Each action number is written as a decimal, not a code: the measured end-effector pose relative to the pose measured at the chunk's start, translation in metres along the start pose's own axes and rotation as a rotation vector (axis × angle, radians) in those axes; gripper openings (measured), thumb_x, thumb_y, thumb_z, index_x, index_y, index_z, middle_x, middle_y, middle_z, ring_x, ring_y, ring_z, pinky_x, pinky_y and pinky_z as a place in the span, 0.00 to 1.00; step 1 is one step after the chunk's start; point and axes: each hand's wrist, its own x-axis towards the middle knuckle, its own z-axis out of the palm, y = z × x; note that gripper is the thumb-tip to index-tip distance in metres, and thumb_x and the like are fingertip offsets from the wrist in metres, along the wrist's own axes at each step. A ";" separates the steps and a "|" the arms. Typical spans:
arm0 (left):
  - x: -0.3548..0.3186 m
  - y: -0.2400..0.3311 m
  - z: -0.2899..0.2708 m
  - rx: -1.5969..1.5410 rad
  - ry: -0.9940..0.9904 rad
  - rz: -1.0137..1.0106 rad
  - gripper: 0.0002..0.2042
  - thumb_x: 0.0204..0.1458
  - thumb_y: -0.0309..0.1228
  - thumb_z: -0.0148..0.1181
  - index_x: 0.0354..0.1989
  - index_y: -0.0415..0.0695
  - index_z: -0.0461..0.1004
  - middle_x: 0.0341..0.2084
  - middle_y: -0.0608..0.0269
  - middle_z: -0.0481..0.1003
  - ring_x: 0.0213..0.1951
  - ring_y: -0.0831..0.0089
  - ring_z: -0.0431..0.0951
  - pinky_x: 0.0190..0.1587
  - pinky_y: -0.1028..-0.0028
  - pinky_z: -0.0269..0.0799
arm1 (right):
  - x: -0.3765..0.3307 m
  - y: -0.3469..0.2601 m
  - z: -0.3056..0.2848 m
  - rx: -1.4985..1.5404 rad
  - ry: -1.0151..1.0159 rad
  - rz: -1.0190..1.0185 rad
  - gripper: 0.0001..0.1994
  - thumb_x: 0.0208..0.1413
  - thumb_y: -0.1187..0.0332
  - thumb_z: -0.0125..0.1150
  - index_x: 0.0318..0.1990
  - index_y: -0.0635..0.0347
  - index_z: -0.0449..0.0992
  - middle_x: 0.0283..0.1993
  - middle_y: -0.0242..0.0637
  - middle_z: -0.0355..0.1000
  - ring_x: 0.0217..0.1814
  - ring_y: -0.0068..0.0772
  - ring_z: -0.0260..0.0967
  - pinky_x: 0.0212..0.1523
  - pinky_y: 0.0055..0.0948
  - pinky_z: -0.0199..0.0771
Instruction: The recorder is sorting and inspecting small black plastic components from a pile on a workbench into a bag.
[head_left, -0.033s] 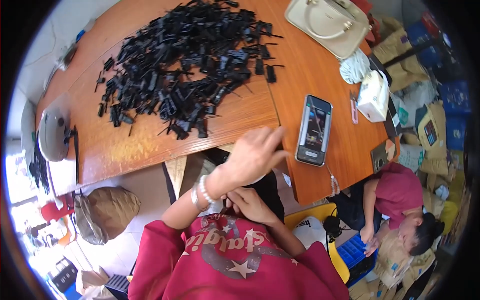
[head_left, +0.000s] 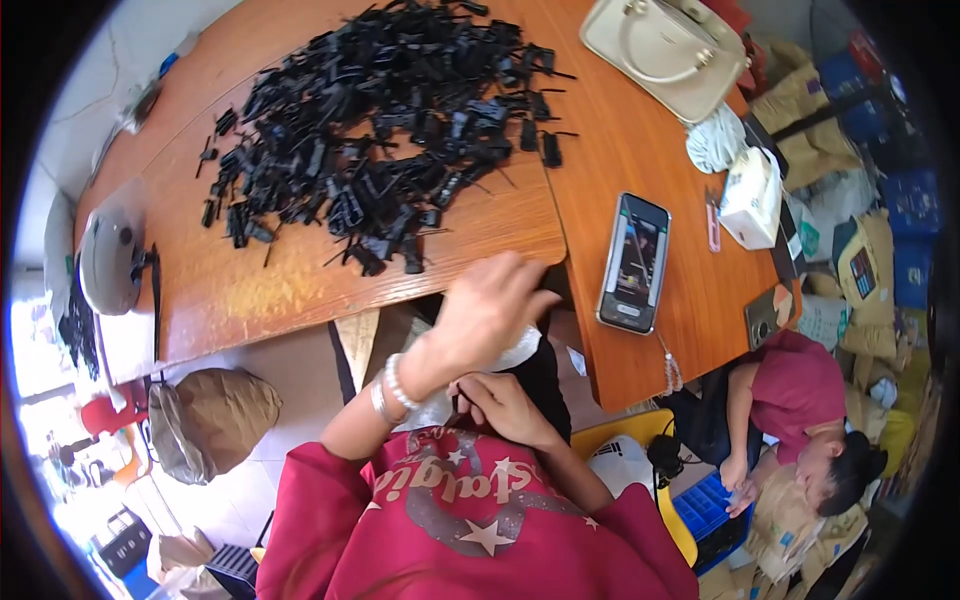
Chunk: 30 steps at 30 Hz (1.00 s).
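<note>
My left hand [head_left: 490, 308] hovers palm down at the table's front edge, fingers spread and slightly blurred, with nothing visible in it. A white beaded bracelet and a silver bangle circle its wrist. Below it, near my lap, my right hand [head_left: 505, 408] is curled closed. Whatever its fingers may hold is hidden. Across the brown wooden table [head_left: 220, 310] spreads a heap of small black plastic pieces [head_left: 370, 130], many with thin stems. To the right of my left hand lies a phone [head_left: 635, 262] with its screen lit and a beaded strap hanging over the edge.
At the far right are a cream handbag [head_left: 665, 50], a white cord bundle [head_left: 716, 140], a tissue pack [head_left: 750, 198] and a pink cutter [head_left: 712, 222]. A grey rounded device [head_left: 110, 262] stands left. A person [head_left: 795, 400] crouches low right beside a blue crate [head_left: 700, 505].
My left hand has drawn back slightly leftward from the table edge. My right hand stays at my lap. The whole view has shifted a little.
</note>
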 end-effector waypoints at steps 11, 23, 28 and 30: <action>-0.034 -0.098 -0.126 0.315 0.303 -0.189 0.15 0.38 0.14 0.51 0.37 0.39 0.74 0.34 0.53 0.68 0.40 0.57 0.69 0.42 0.66 0.67 | 0.025 -0.057 0.010 -0.168 0.245 -0.226 0.07 0.51 0.71 0.60 0.27 0.66 0.73 0.18 0.28 0.67 0.20 0.13 0.59 0.21 0.18 0.58; -0.015 -0.129 -0.142 0.056 0.793 -0.128 0.12 0.42 0.21 0.62 0.38 0.37 0.73 0.42 0.54 0.71 0.42 0.61 0.73 0.47 0.70 0.68 | 0.046 -0.050 0.049 -0.091 0.306 -0.155 0.06 0.53 0.71 0.57 0.29 0.65 0.73 0.20 0.27 0.66 0.17 0.13 0.58 0.19 0.17 0.58; -0.060 -0.063 -0.125 -0.144 0.699 -0.377 0.14 0.45 0.24 0.63 0.41 0.37 0.69 0.27 0.58 0.73 0.27 0.73 0.73 0.30 0.75 0.69 | 0.043 -0.056 0.050 -0.289 0.515 -0.531 0.07 0.45 0.78 0.62 0.33 0.65 0.72 0.26 0.36 0.69 0.24 0.25 0.65 0.28 0.22 0.66; -0.084 -0.030 -0.109 -0.151 0.460 -0.444 0.15 0.46 0.27 0.63 0.42 0.38 0.68 0.23 0.56 0.72 0.26 0.69 0.72 0.29 0.74 0.69 | 0.038 -0.082 0.059 -0.362 0.456 -0.601 0.07 0.45 0.78 0.63 0.33 0.65 0.72 0.27 0.37 0.69 0.25 0.27 0.66 0.28 0.22 0.66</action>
